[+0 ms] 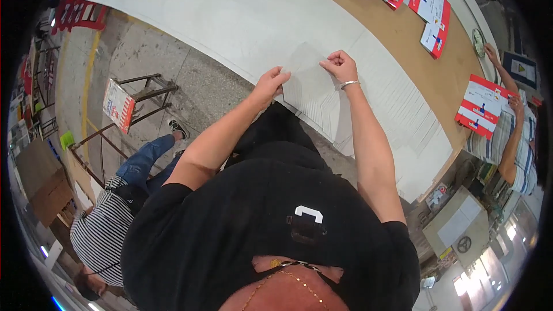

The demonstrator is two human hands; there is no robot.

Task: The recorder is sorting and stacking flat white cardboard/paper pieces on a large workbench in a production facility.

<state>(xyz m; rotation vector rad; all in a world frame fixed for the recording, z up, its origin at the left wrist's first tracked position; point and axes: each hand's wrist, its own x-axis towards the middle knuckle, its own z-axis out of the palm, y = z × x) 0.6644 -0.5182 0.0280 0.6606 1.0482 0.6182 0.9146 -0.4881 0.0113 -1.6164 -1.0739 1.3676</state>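
White sheet point(314, 78) pinched by both hands, wooden workbench point(426, 75).

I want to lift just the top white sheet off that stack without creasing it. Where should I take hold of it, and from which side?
Probably at the top sheet's two upper corners, coming from the near table edge. It lies flat on a fanned stack, so only edges offer a pinch. The left hand and right hand already sit at those corners, spread apart, which should keep the sheet flat.

A grey concrete floor point(190, 75) with a yellow painted line point(87, 75) fills nine to eleven o'clock. A rusty metal stool frame point(147, 101) stands at nine, a red rack point(78, 14) at ten. Brown tabletop point(426, 69) shows at two.
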